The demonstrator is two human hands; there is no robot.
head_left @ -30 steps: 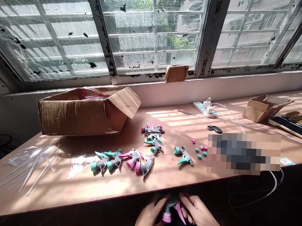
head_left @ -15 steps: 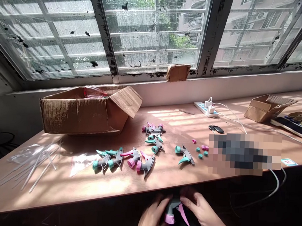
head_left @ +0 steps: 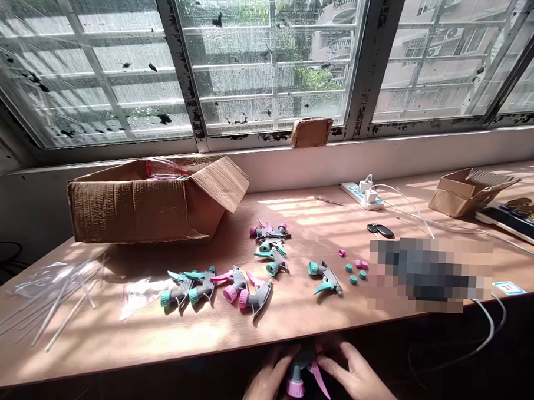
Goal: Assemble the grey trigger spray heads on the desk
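Pink-trimmed sprayer head (head_left: 303, 363) is just off the front edge of the bench (head_left: 154, 339), left hand (head_left: 268, 381) curled round its body, right hand (head_left: 355, 372) closed near the nozzle end, probably so nothing wobbles.

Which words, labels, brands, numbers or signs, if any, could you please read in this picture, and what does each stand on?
No text can be read for certain.
White rectangular card with a blue-green border: reddish marking, too small and blurred to read.
White-and-blue plastic power strip: any print is too small to read.
Large brown cardboard box: no legible print.
Held grey-and-pink plastic trigger spray head: no lettering shows.
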